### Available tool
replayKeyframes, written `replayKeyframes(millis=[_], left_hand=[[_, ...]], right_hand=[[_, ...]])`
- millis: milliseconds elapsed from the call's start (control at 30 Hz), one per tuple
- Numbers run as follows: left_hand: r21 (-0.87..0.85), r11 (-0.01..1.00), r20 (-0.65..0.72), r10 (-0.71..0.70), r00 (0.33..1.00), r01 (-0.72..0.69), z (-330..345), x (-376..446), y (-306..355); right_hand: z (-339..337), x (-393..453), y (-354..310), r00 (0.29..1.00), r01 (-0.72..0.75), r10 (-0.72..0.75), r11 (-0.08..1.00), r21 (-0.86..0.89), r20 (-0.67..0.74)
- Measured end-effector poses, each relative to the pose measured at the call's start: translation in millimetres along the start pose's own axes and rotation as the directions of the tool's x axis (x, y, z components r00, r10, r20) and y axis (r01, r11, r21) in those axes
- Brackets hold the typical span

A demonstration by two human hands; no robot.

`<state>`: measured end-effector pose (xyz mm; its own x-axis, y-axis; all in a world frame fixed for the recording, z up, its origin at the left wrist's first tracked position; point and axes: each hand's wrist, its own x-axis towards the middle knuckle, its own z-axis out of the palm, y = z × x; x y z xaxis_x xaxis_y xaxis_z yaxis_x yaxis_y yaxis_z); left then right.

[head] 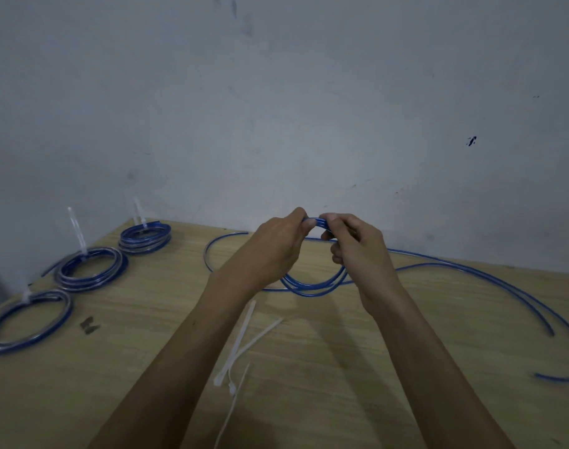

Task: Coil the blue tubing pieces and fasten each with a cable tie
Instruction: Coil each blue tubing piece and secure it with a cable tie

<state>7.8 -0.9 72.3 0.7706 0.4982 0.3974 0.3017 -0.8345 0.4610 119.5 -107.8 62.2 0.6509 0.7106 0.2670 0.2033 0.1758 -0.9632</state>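
A small coil of blue tubing (312, 286) hangs above the wooden table (147, 367), held at its top between my two hands. My left hand (278, 244) pinches the loops from the left, and my right hand (354, 244) grips them from the right. The loose rest of the tubing (503, 280) trails right across the table, and another end arcs to the left (208, 251). Three white cable ties (241, 348) lie on the table below my hands. At the left sit three finished coils (27, 322) (90, 268) (145, 238), each bound with a white tie.
A grey wall (276, 108) stands close behind the table's far edge. A small dark scrap (89, 325) lies beside the nearest finished coil. A second loose blue tube end (558, 377) curls at the right edge.
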Motion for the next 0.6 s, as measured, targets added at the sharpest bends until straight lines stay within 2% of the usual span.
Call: replayKeyframes(millis=[233, 500, 600], left_hand=[[0.001, 0.998, -0.005, -0.061, 0.998, 0.061, -14.8, -5.7, -14.6], [0.043, 0.996, -0.011, -0.076, 0.997, 0.076, -11.7, -9.7, -23.8], [0.038, 0.996, -0.011, -0.076, 0.997, 0.077, -12.5, -12.6, -26.2]], right_hand=[[14.2, -4.7, 6.4, 0.993, 0.090, -0.079, 0.988, -0.128, 0.088], [15.3, -7.4, 8.5, 0.984, 0.089, -0.056, 0.977, -0.196, 0.168], [15.6, -6.9, 9.0, 0.981, 0.125, -0.072, 0.945, -0.301, 0.181]])
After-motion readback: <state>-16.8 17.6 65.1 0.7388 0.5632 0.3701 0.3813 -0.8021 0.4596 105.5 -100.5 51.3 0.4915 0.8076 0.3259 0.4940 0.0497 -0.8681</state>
